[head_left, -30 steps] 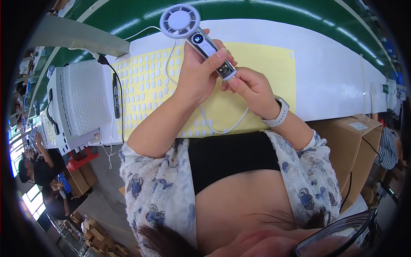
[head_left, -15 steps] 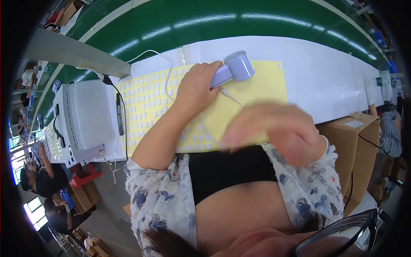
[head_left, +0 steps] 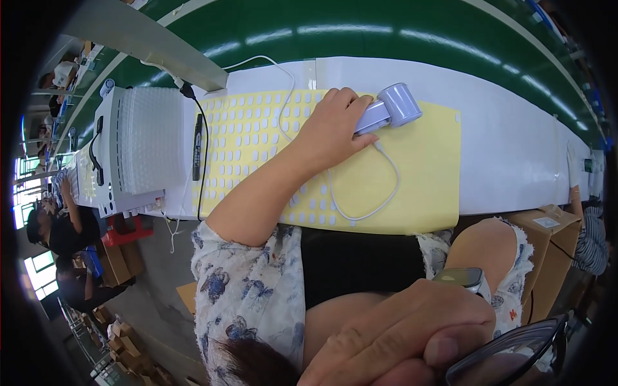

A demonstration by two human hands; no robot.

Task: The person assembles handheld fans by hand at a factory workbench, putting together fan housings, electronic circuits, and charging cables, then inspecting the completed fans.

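Over the yellow sheet, my left hand is closed around the handle of a lilac handheld device. The device has a wide cylindrical head, pointing right, and its handle is partly covered by my fingers. A white cable loops across the sheet below it, its plug end close to the handle. My right hand is raised near the camera, low in the picture, with bent fingers pressed together and the thumb alongside. Anything inside its grasp is hidden. A watch is on that wrist.
Rows of small white pads cover the sheet's left part. Left of it lie a black marker, a black cable and a bubble-wrap-covered box. A cardboard box stands right. Other people work at both far sides.
My right hand has come off the sheet area and up toward the camera. My left hand still holds the lilac device, which appears farther right as the view has shifted.
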